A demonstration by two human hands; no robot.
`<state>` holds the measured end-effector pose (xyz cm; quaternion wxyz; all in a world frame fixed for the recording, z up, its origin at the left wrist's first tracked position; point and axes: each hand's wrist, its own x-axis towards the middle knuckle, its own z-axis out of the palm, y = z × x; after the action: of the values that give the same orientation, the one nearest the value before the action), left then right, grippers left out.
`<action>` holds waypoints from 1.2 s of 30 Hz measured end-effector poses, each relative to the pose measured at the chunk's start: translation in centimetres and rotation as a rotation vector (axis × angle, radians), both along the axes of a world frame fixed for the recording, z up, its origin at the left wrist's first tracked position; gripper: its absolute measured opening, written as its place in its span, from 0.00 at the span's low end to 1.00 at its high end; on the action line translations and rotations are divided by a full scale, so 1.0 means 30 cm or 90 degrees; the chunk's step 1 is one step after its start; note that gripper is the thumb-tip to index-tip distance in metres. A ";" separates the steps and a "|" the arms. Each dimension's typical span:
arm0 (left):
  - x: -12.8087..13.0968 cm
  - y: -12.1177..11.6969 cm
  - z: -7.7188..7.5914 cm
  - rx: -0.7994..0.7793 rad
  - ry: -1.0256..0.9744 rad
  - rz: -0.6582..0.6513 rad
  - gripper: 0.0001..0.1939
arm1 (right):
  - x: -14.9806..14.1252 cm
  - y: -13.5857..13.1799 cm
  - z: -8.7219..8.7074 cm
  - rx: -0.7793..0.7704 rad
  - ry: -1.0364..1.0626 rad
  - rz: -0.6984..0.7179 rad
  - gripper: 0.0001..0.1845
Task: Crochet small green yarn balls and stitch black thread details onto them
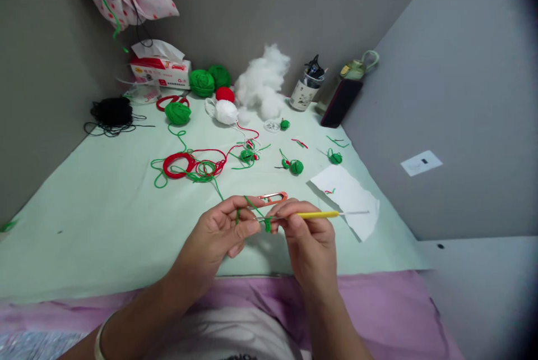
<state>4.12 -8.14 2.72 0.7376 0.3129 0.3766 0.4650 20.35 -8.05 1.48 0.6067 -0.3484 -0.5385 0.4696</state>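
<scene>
My right hand (310, 236) pinching yellow hook (317, 215), my left hand (222, 228) pinching green yarn (254, 207), hands close together. Small green stitching (268, 226) between them. Orange tool (284, 196) just beyond; white paper (355, 203) right of hands.

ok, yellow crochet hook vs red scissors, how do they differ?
The crochet hook is held in the right hand; the scissors lie on the table behind a green yarn ball. The hook has one straight handle, the scissors looped ones. The hook's handle is yellow, the scissors' red. Both have brightly coloured handles.
</scene>
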 end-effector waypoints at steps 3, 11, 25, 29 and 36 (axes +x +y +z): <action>-0.006 -0.001 -0.002 0.004 -0.003 0.003 0.11 | 0.016 -0.008 0.011 -0.006 -0.016 0.001 0.11; 0.003 -0.005 -0.011 -0.057 -0.087 -0.011 0.22 | 0.031 -0.057 -0.003 0.382 -0.523 -0.120 0.21; 0.010 -0.006 -0.010 -0.035 -0.046 -0.001 0.16 | -0.005 -0.018 -0.026 0.033 0.013 -0.032 0.09; 0.001 -0.005 -0.011 -0.034 -0.053 0.005 0.16 | 0.001 -0.018 -0.018 0.017 0.038 -0.042 0.11; 0.007 -0.010 -0.011 -0.030 -0.043 0.020 0.14 | 0.000 -0.040 -0.020 0.110 -0.062 -0.129 0.11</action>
<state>4.32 -8.44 2.38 0.7496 0.2735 0.3671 0.4781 20.35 -9.24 0.87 0.6519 -0.3701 -0.5677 0.3401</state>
